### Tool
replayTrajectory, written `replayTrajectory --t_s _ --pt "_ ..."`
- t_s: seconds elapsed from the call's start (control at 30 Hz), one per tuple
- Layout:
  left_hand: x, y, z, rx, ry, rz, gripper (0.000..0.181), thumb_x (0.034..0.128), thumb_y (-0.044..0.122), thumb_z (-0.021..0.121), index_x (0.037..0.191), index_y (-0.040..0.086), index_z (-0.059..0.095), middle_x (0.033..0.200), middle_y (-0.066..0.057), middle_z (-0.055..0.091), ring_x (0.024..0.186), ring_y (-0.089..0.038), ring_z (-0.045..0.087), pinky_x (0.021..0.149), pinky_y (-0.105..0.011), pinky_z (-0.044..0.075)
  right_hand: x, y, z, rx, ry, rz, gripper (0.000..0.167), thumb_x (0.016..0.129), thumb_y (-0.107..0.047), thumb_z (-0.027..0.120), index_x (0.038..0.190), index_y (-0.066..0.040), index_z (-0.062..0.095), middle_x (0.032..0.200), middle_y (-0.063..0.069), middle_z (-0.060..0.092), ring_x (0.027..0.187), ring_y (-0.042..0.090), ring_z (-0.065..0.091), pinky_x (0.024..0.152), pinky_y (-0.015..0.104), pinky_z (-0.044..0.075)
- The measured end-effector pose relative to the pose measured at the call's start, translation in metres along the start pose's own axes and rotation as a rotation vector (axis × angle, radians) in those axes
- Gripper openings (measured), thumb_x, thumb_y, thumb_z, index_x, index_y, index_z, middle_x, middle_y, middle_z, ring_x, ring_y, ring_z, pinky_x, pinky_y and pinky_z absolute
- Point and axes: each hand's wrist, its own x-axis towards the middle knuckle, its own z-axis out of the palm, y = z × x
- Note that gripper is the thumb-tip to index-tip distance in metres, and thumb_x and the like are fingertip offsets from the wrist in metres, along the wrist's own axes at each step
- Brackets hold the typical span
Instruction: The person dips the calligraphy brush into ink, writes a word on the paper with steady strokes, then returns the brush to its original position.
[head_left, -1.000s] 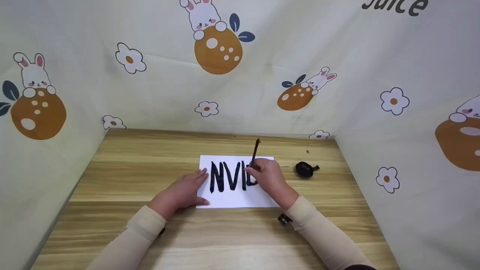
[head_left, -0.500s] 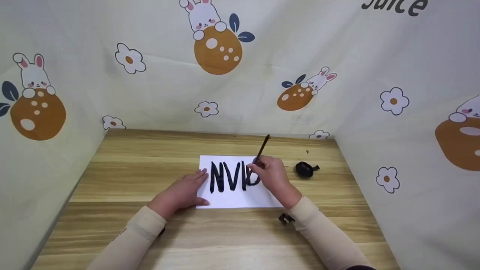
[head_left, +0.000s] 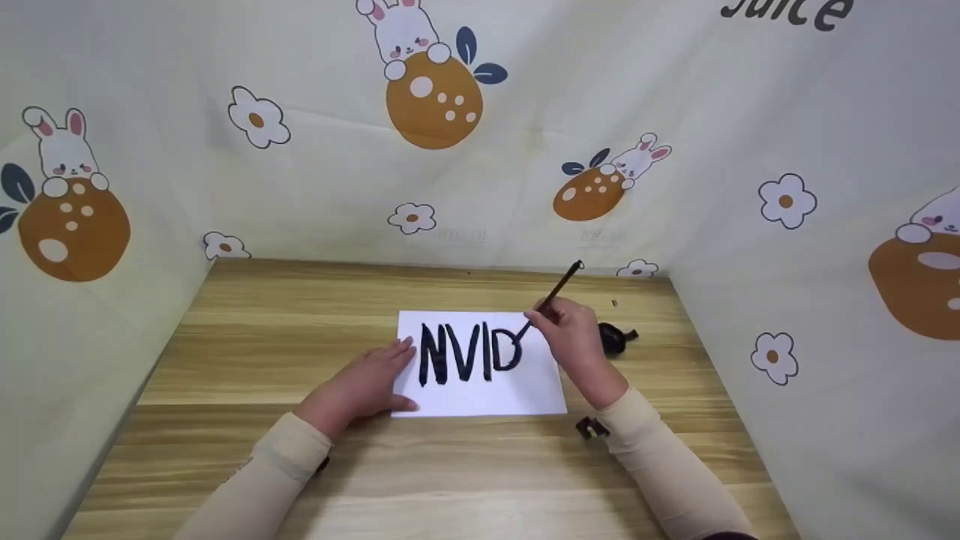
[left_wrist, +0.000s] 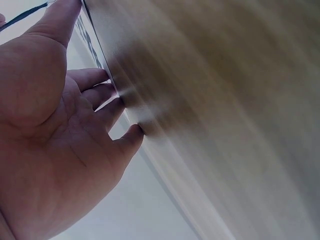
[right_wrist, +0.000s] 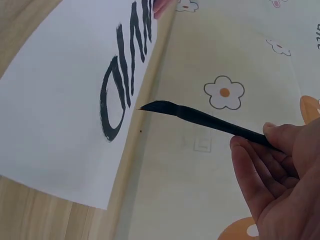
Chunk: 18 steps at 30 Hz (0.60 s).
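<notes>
Thumb and fingers of the right hand (head_left: 577, 341) pinch a slender dark brush (head_left: 561, 287), its handle slanting up and away to the right above the sheet. In the head view the brush's tip lines up with the right curve of the last letter, but the right wrist view shows the black, pointed bristles (right_wrist: 159, 106) clear of the sheet. That sheet of white paper (head_left: 480, 399) lies flat on the wood-grained desk (head_left: 450, 480), bearing thick black letters (head_left: 487, 352) that read NVID. The left hand (head_left: 364, 382) is spread rather than curled, its fingertips at the paper's left edge and its thumb at the near left corner. Just beyond the right hand, partly hidden by it, a round black object (head_left: 615, 341) with a short stub rests on the desk. Pale cloth (head_left: 495, 172) printed with rabbits, oranges and flowers hangs behind and at both sides. Beige sleeves (head_left: 289, 454) cover both forearms.
</notes>
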Motion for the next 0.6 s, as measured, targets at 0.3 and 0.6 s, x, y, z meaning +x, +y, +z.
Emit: replayTrajectory --t_s 0.3,0.6 --pt "0.0 0.001 -0.001 -0.008 -0.012 -0.018 0.103 0.0961 0.052 0.084 0.166 -0.009 0.039 0.178 -0.024 0.03 0.164 -0.045 0.029 0.13 -0.068 0.027 0.008 0.016 -0.009 -0.077 0.043 0.0 0.008 0.1 -0.012 0.084 0.097 -0.005 0.082 0.087 0.007 0.08 0.077 0.019 0.074 0.069 0.035 0.061" --pt "-0.001 0.001 -0.001 -0.006 -0.01 -0.012 0.104 0.0957 0.052 0.085 0.165 -0.01 0.039 0.178 -0.025 0.03 0.164 -0.046 0.029 0.129 -0.069 0.027 0.015 0.034 0.001 -0.099 0.046 -0.045 0.008 0.099 -0.013 0.085 0.099 -0.005 0.083 0.094 0.009 0.082 0.086 0.025 0.079 0.077 0.045 0.066"
